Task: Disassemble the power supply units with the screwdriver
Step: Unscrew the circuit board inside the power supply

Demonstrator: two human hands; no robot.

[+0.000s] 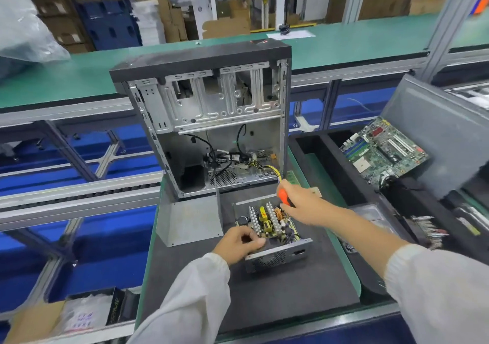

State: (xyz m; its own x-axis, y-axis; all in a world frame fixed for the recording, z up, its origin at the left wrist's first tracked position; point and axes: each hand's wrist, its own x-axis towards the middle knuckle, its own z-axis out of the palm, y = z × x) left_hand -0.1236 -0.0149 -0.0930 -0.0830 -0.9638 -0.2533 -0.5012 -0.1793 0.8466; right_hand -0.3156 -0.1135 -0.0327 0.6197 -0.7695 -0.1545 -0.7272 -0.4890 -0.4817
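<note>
An opened power supply unit (275, 240) lies on the dark mat, its circuit board with heatsinks and a yellow transformer exposed. Its grey metal cover (190, 219) stands beside it on the left. My left hand (239, 242) grips the unit's near left edge, fingers curled. My right hand (301, 203) holds an orange-handled screwdriver (284, 197) over the board's far right corner; the tip is hidden. Yellow wires run from the unit into the open computer case (211, 121) behind.
A motherboard (383, 150) leans in the black foam tray at the right. A grey lid (444, 132) stands behind it. A small green part lies by the case's right foot. A green conveyor belt runs across the back. Boxes sit at lower left.
</note>
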